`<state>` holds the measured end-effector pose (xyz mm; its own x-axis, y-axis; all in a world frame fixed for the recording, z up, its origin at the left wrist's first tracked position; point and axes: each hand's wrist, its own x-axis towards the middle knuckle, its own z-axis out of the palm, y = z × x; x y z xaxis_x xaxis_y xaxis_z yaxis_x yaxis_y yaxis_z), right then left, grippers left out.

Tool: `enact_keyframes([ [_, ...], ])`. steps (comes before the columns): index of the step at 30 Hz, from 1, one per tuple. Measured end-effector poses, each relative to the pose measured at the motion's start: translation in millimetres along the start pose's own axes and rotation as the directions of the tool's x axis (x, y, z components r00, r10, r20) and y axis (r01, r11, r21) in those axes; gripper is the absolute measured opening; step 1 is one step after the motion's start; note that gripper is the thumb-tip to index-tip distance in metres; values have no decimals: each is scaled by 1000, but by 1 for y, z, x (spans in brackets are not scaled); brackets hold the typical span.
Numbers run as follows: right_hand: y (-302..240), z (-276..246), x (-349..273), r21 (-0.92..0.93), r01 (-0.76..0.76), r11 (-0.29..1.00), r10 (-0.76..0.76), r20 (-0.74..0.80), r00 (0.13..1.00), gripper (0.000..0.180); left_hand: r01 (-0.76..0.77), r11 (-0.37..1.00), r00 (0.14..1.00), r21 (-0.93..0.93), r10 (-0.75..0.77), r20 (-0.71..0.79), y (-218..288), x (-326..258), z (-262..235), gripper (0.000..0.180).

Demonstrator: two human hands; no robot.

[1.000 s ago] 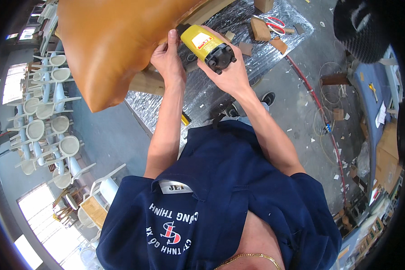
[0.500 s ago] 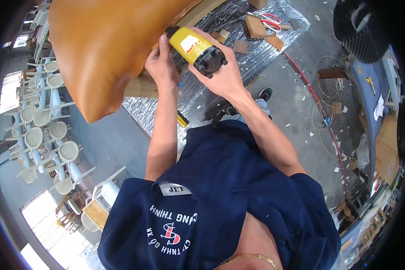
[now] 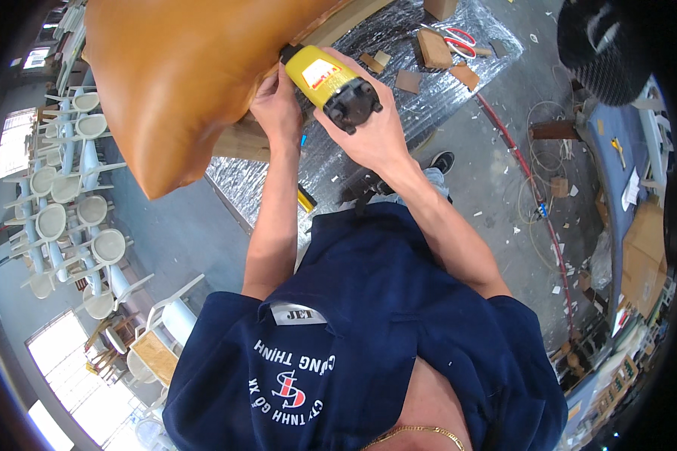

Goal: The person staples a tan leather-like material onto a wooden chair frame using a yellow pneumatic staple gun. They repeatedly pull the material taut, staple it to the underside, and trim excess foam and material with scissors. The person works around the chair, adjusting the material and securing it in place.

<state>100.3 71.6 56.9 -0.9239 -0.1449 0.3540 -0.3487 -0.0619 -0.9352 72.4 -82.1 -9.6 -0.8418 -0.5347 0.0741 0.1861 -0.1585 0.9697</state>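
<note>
A large cushion-like piece covered in tan-orange leather (image 3: pixel 180 75) fills the upper left, with a bare wooden frame (image 3: pixel 242 141) showing along its underside. My right hand (image 3: pixel 380 128) is wrapped round a yellow and black staple gun (image 3: pixel 320 74), whose black nose meets the leather's edge. Close beside that nose, my left hand (image 3: pixel 277 113) pinches the edge of the leather cover against the frame. Its fingertips are partly hidden by the leather and the tool. The handle of the staple gun is hidden behind my right hand.
Clear plastic wrap (image 3: pixel 478 79) lies under the work, with red-handled scissors (image 3: pixel 460 43), a wooden block (image 3: pixel 434 49) and scraps on it. A red hose (image 3: pixel 508 139) crosses the littered floor at right, near a blue-topped table (image 3: pixel 615 150). Stacked pale chairs (image 3: pixel 50 222) stand at left.
The view has shifted slightly. My left fingertips have drawn down a little beside the staple gun's nose. The staple gun stays at the leather's edge in my right hand.
</note>
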Motion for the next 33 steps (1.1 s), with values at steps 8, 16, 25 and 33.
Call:
enact_keyframes([
  [8, 1, 0, -7, 11, 36, 999, -36, 27, 999, 66, -16, 983, 1000, -181, 15, -4, -4, 4, -14, 24],
  [16, 5, 7, -3, 4, 36, 999, -36, 29, 999, 68, -87, 994, 995, -62, 89, 35, -3, 3, -17, 25],
  [25, 5, 4, -10, 26, 27, 999, -30, 113, 993, 70, -53, 999, 992, -15, 54, 111, -9, 13, -34, 23],
  [33, 5, 15, -9, 96, 25, 995, -29, 40, 999, 68, -66, 997, 987, 33, 60, 151, -2, 8, -28, 28],
])
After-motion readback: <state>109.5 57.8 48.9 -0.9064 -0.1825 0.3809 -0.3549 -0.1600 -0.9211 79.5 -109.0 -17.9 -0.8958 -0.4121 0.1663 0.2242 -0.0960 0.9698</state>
